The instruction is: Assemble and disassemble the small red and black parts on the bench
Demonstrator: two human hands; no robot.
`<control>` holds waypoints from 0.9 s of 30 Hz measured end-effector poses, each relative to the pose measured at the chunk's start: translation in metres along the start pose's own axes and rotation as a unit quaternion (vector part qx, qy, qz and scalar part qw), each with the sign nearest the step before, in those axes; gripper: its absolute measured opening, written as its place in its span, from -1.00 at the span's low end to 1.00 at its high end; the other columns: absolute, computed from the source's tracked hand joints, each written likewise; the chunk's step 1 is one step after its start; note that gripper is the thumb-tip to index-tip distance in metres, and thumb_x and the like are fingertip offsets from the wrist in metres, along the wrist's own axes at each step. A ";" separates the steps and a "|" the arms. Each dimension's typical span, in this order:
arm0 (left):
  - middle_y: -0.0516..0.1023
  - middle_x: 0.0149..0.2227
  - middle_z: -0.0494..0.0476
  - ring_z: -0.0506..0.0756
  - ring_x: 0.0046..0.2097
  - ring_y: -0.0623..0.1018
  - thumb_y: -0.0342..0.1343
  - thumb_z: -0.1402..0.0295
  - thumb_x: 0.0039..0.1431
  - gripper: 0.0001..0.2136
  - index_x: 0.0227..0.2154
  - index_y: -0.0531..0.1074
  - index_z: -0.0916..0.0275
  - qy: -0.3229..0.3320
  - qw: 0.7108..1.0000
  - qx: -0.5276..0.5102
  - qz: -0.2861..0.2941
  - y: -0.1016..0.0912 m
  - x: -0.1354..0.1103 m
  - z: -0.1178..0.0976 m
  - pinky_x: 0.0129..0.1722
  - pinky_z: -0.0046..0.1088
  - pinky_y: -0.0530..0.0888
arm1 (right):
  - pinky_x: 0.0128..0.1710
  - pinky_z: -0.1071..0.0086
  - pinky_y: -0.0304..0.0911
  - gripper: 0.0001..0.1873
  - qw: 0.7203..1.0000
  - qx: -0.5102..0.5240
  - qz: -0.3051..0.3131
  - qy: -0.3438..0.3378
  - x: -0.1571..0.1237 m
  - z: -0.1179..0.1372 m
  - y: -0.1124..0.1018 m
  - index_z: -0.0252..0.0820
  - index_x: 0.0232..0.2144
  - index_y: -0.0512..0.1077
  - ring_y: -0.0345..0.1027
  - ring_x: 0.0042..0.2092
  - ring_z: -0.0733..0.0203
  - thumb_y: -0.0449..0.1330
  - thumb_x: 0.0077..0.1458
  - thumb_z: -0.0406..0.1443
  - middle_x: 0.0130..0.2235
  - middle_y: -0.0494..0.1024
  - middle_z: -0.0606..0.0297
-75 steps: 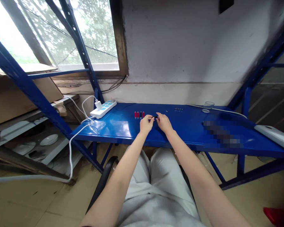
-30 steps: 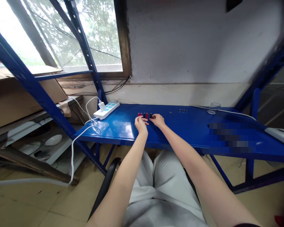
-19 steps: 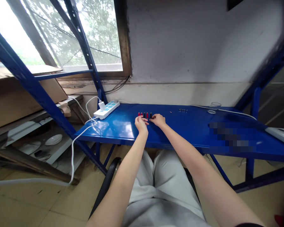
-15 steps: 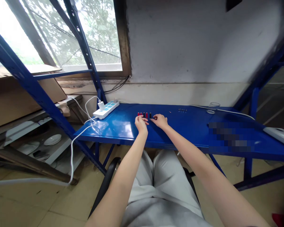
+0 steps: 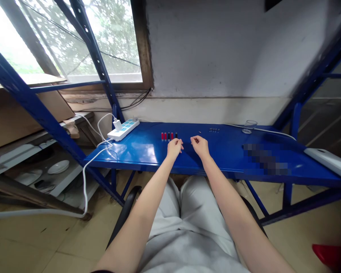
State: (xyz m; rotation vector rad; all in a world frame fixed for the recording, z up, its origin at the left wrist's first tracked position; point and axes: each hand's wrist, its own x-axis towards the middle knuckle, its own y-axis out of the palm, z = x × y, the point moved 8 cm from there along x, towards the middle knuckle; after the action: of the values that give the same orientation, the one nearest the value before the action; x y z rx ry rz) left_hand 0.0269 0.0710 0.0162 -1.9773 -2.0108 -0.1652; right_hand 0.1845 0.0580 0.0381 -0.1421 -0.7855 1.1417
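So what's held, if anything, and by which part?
No held thing shows in the left hand or the right hand, though either could hide something tiny.

On the table (image 5: 221, 151) — power strip (image 5: 127, 127) left, glass (image 5: 247, 128) right, cylinders (image 5: 168, 135) between.

The left hand (image 5: 174, 148) and right hand (image 5: 201, 147) are bare; creased pale-grey trousers (image 5: 199, 199) show below them, and a dark sleeve edge (image 5: 102, 271) crosses the left arm (image 5: 139, 222).

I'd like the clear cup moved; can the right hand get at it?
Probably yes, with a stretch: nothing visible stands between the right hand and the clear cup.
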 end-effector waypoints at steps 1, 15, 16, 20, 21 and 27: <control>0.41 -0.65 0.00 -0.09 -0.71 0.32 -0.06 0.28 0.10 -0.78 -0.56 0.34 0.26 0.007 1.000 0.009 0.010 0.002 0.000 -0.001 -0.63 -0.58 0.27 | -0.35 0.38 0.21 -0.70 1.000 -0.009 0.006 -0.005 0.000 0.001 0.001 -0.21 -0.43 0.44 0.35 -0.39 0.19 -0.01 0.06 -0.16 -0.45 0.51 0.20; 0.41 -0.66 -0.01 -0.09 -0.71 0.33 -0.06 0.26 0.10 -0.76 -0.58 0.33 0.27 -0.005 1.000 0.018 -0.019 -0.004 -0.001 -0.003 -0.63 -0.59 0.27 | -0.39 0.40 0.19 -0.72 0.998 -0.026 0.048 -0.044 -0.002 0.006 0.010 -0.18 -0.46 0.43 0.33 -0.43 0.22 0.00 0.05 -0.17 -0.51 0.48 0.25; 0.41 -0.66 -0.01 -0.10 -0.71 0.33 -0.06 0.26 0.10 -0.76 -0.57 0.33 0.27 -0.006 1.000 0.019 -0.018 -0.004 -0.001 -0.003 -0.63 -0.59 0.27 | -0.40 0.39 0.19 -0.72 0.998 -0.024 0.049 -0.045 -0.002 0.006 0.010 -0.18 -0.46 0.43 0.33 -0.44 0.22 0.00 0.05 -0.17 -0.51 0.48 0.25; 0.41 -0.66 -0.01 -0.10 -0.71 0.32 -0.07 0.27 0.11 -0.76 -0.57 0.33 0.27 -0.009 1.000 0.019 -0.022 -0.004 -0.002 -0.003 -0.63 -0.58 0.26 | -0.42 0.39 0.18 -0.73 0.998 -0.019 0.049 -0.048 -0.001 0.005 0.010 -0.17 -0.48 0.42 0.32 -0.45 0.22 0.00 0.04 -0.16 -0.52 0.47 0.26; 0.41 -0.66 -0.01 -0.10 -0.71 0.32 -0.07 0.27 0.11 -0.77 -0.57 0.33 0.27 -0.009 1.000 0.017 -0.023 -0.004 -0.002 -0.003 -0.63 -0.58 0.26 | -0.42 0.40 0.18 -0.73 0.998 -0.018 0.049 -0.047 -0.001 0.005 0.010 -0.17 -0.48 0.42 0.32 -0.45 0.22 0.01 0.04 -0.17 -0.52 0.47 0.26; 0.39 -0.67 -0.01 -0.10 -0.71 0.31 -0.07 0.29 0.09 -0.78 -0.56 0.34 0.27 -0.009 0.998 -0.019 -0.060 -0.011 -0.001 -0.003 -0.65 -0.59 0.25 | -0.42 0.40 0.18 -0.73 0.997 -0.020 0.054 -0.058 -0.002 0.004 0.013 -0.18 -0.47 0.43 0.32 -0.46 0.23 0.00 0.05 -0.18 -0.53 0.47 0.26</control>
State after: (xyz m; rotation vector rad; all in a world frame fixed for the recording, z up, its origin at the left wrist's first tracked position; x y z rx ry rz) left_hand 0.0163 0.0687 0.0199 -1.8867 -2.1546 -0.2149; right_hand 0.1715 0.0612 0.0343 -0.1538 -0.9137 1.2446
